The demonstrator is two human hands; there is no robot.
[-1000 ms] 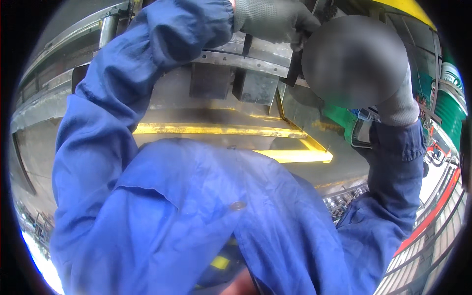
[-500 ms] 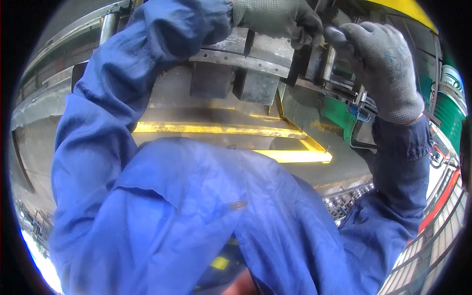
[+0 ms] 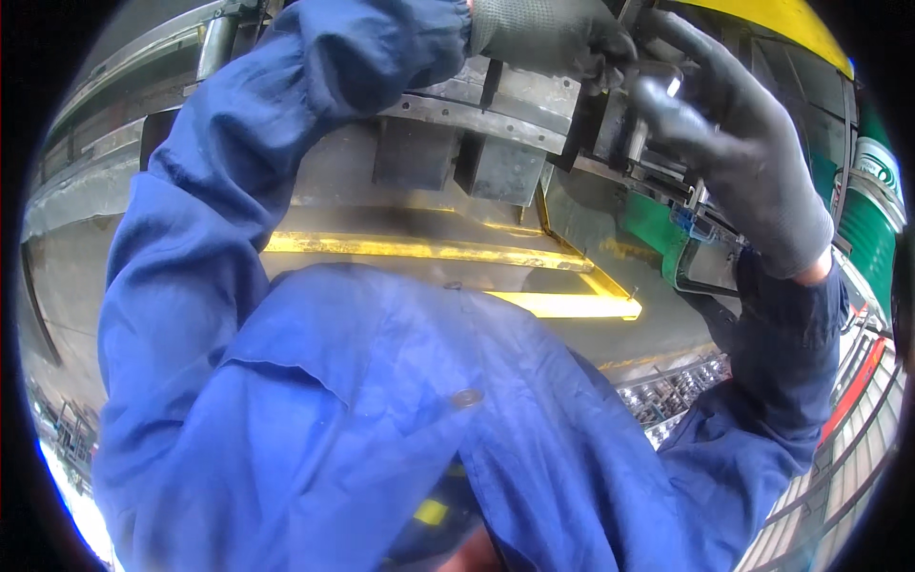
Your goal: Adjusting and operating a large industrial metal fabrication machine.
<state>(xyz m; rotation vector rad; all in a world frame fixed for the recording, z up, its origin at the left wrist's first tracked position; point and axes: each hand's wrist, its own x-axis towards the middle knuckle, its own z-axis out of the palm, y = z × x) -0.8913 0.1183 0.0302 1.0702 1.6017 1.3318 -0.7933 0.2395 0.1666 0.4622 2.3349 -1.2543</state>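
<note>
Left hand (image 3: 548, 38): fingers sitting curled, hold unclear | right hand (image 3: 753, 162): fingers standing apart, hold unclear | drilled metal bar (image 3: 477, 120): running left-right, far beyond yellow frame (image 3: 429, 250)

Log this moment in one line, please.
left hand: gloved, near drilled metal bar, grip unclear | right hand: gloved, fingers curved, hold unclear | yellow frame: lower in view

Grey floor (image 3: 658, 334) lies under a yellow frame (image 3: 419, 248). Toward the floor's right edge stands a green drum (image 3: 867, 234); a red strip (image 3: 855, 391) runs beside pale slats (image 3: 799, 510). White light (image 3: 71, 500) glares at the floor's lower left corner.
</note>
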